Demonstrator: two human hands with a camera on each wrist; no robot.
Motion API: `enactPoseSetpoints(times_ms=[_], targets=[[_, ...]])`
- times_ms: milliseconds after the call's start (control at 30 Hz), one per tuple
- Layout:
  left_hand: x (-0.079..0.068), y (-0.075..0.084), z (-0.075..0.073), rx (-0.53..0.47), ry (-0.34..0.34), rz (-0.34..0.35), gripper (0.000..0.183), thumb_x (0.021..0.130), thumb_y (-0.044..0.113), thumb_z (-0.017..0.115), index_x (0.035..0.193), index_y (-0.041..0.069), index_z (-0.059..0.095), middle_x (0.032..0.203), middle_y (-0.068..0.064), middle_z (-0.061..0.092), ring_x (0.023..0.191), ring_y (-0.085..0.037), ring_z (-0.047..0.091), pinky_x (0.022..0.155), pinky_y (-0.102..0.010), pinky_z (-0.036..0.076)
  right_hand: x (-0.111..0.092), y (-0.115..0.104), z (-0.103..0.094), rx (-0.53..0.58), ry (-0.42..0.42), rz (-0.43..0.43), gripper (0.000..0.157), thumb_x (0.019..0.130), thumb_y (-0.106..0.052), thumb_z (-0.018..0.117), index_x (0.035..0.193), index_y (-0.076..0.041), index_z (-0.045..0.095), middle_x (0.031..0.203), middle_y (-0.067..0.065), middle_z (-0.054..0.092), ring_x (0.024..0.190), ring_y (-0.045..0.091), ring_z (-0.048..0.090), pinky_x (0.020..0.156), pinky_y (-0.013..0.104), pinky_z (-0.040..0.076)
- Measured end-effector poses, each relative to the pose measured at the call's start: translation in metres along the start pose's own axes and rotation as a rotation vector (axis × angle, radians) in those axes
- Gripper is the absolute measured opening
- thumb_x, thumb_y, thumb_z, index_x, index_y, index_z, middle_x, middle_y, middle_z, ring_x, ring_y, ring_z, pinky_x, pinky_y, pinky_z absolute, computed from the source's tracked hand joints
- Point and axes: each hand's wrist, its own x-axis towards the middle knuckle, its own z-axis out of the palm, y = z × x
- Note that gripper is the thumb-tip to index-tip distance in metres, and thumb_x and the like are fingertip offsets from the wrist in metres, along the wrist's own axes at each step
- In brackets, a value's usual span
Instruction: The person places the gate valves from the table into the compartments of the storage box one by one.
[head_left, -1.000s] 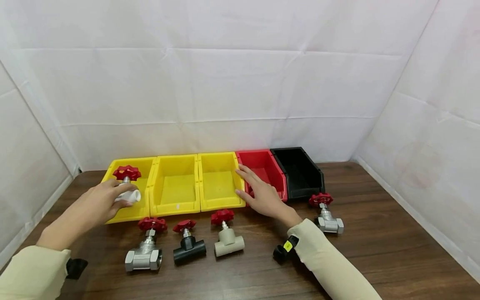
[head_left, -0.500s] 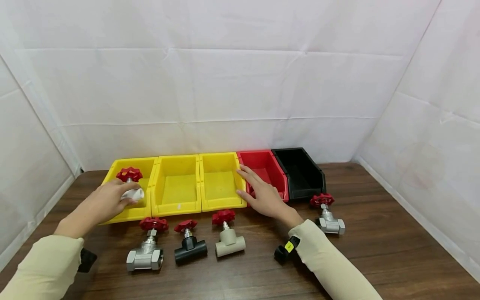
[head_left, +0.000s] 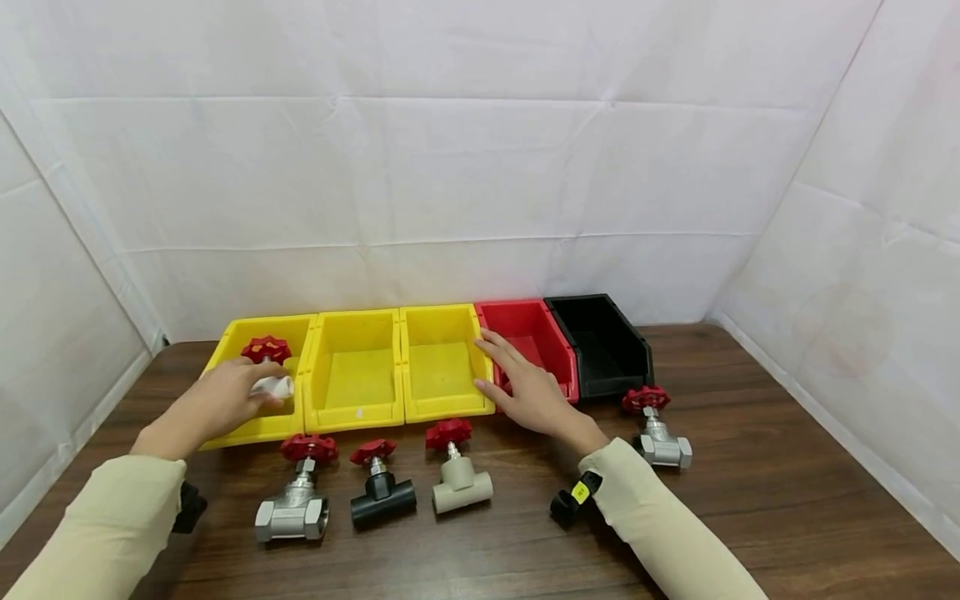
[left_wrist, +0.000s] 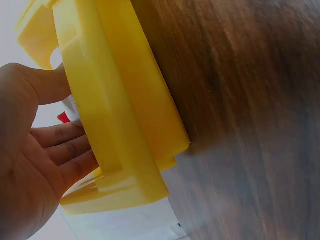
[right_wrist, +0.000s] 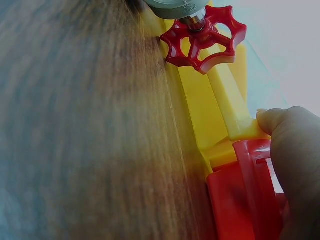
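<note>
My left hand (head_left: 223, 398) grips the white tee-shaped body of a valve (head_left: 273, 387) over the leftmost yellow bin (head_left: 288, 427). Its red handwheel (head_left: 266, 349) points up, inside the bin's outline. In the left wrist view the bin's front wall (left_wrist: 107, 100) hides most of the valve and the fingertips. My right hand (head_left: 528, 392) rests, fingers extended, on the edge where the third yellow bin (head_left: 448, 408) meets the red bin (head_left: 558, 337). In the right wrist view the thumb (right_wrist: 274, 120) touches the yellow rim.
In front of the bins stand a metal valve (head_left: 294, 512), a black valve (head_left: 382, 500) and a beige valve (head_left: 461, 487). Another metal valve (head_left: 663, 446) stands at the right, before the black bin (head_left: 645, 358). A middle yellow bin (head_left: 354, 417) sits in the row. White sheeting (head_left: 480, 183) encloses the table.
My left hand has moved slightly right and down with the white valve, further into the leftmost yellow bin. My right hand has stayed on the bin edge.
</note>
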Motion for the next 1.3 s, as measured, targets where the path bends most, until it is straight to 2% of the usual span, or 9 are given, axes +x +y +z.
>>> enactPoseSetpoints(times_ms=[167,400,567,733,1133,1300], targets=[[0.004,-0.001,0.003,-0.003,-0.022,0.014,0.035,0.082,0.013,0.075,0.111,-0.004,0.065,0.091,-0.015,0.065,0.084,-0.035,0.060,0.078,-0.052,0.048,-0.001,0.000,0.000,0.002,-0.004,-0.003,0.063,0.095,-0.042,0.056,0.150,-0.023,0.032,0.156,-0.007,0.022,0.116,0.022,0.054,0.065,0.033,0.055],[0.006,-0.002,0.005,0.005,-0.028,0.001,0.033,0.080,0.011,0.076,0.109,-0.003,0.066,0.089,-0.013,0.065,0.083,-0.033,0.060,0.078,-0.053,0.049,-0.001,0.001,0.001,0.000,0.003,-0.007,0.063,0.095,-0.042,0.056,0.150,-0.023,0.033,0.156,-0.007,0.022,0.117,0.022,0.054,0.064,0.033,0.055],[0.009,-0.002,0.007,-0.017,-0.028,0.001,0.030,0.080,0.008,0.075,0.106,-0.002,0.067,0.089,-0.012,0.067,0.082,-0.032,0.060,0.077,-0.052,0.049,-0.003,0.002,0.002,0.004,0.007,-0.004,0.063,0.095,-0.043,0.056,0.150,-0.023,0.033,0.156,-0.008,0.022,0.117,0.023,0.054,0.068,0.040,0.056],[0.010,-0.003,0.007,-0.038,-0.054,-0.031,0.025,0.080,0.007,0.075,0.104,0.002,0.068,0.090,-0.011,0.067,0.080,-0.027,0.058,0.075,-0.050,0.049,-0.003,0.002,0.002,0.010,0.009,-0.007,0.063,0.095,-0.043,0.057,0.150,-0.024,0.033,0.156,-0.007,0.022,0.121,0.023,0.051,0.073,0.045,0.055],[0.011,-0.005,0.008,-0.040,-0.081,-0.070,0.023,0.080,0.006,0.074,0.102,0.003,0.068,0.089,-0.013,0.066,0.078,-0.028,0.056,0.076,-0.051,0.049,-0.001,0.001,0.001,0.012,0.007,-0.018,0.063,0.095,-0.042,0.057,0.150,-0.024,0.033,0.156,-0.007,0.023,0.116,0.021,0.053,0.065,0.033,0.055],[0.012,-0.004,0.008,-0.039,-0.076,-0.069,0.023,0.080,0.005,0.075,0.102,0.002,0.068,0.089,-0.013,0.066,0.080,-0.030,0.057,0.077,-0.052,0.049,0.000,0.002,0.001,0.007,0.012,-0.018,0.064,0.094,-0.044,0.057,0.151,-0.026,0.032,0.156,-0.008,0.021,0.118,0.022,0.053,0.065,0.033,0.055]])
